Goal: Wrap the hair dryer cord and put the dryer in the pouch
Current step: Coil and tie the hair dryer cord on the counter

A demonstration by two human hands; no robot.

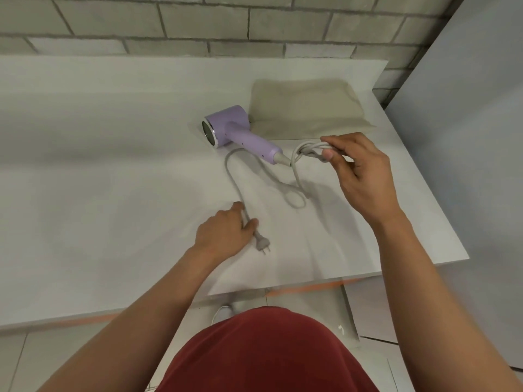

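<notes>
A lilac hair dryer point(236, 131) lies on its side on the white table point(113, 165), nozzle to the left, handle pointing right. Its grey cord point(232, 176) leaves the handle end, loops across the table and ends in a plug point(262, 245). My right hand point(358, 172) holds a few gathered loops of the cord just right of the handle. My left hand point(226, 232) pinches the cord just above the plug, low on the table. A beige fabric pouch point(307, 107) lies flat behind the dryer.
A grey brick wall runs behind the table. The table's right edge sits near a pale panel point(467, 123). The front edge is close to my body, with tiled floor and a white cable point(223, 309) below.
</notes>
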